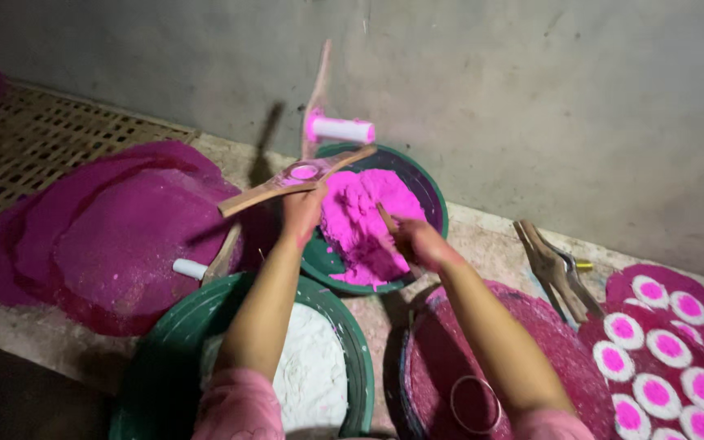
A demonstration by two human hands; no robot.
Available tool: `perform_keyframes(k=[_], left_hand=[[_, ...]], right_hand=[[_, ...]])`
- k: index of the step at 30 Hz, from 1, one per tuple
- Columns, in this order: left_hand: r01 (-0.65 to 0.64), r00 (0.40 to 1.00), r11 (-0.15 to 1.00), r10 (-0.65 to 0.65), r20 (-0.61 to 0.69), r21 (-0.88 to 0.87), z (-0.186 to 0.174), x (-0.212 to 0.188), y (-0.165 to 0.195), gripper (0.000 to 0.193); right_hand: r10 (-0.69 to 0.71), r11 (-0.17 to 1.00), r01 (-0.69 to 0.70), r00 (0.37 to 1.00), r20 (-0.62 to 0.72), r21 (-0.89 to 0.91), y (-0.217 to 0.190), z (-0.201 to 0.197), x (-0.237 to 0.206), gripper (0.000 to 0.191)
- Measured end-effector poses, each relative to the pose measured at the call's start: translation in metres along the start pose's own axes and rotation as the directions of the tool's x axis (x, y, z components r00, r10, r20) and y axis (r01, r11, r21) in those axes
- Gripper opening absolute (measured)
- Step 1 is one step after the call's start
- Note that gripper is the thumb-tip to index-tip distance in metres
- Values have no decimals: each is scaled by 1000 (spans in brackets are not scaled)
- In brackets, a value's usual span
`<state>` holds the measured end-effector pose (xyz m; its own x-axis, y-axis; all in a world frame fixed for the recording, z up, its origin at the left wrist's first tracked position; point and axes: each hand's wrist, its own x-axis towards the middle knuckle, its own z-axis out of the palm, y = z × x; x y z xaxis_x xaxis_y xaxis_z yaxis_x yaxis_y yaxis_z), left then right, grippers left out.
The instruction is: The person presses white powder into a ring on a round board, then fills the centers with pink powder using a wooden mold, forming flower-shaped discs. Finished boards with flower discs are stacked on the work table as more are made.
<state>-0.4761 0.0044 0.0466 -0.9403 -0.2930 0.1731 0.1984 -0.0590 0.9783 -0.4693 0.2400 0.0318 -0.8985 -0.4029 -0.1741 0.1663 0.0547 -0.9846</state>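
We find open room only above the pink powder bowl [429, 191], hemmed in by the wall [531, 90] behind, the white powder bowl [344, 326] in front, and stacked pink mats [116, 236] to the left.

Your left hand [301, 213] grips a wooden mould [295, 179] with a pink-filled round hole, held over the green bowl [433, 195] of pink powder [360, 220]. Your right hand [417, 240] digs a stick [389, 222] into that powder. Nearer you sits a bowl of white powder [311, 367]; pink-and-white discs [662, 350] lie to the right.
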Motion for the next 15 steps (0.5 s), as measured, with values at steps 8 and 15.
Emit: perform_keyframes(k=[8, 15], left_hand=[[789, 465, 519, -157, 871, -327, 37, -197, 17, 46], [-372, 605, 897, 39, 795, 240, 30, -261, 61, 42]], right_hand=[[-667, 442, 361, 744, 32, 821, -39, 29, -123, 84], [-825, 530, 797, 563, 41, -290, -50, 5, -277, 64]])
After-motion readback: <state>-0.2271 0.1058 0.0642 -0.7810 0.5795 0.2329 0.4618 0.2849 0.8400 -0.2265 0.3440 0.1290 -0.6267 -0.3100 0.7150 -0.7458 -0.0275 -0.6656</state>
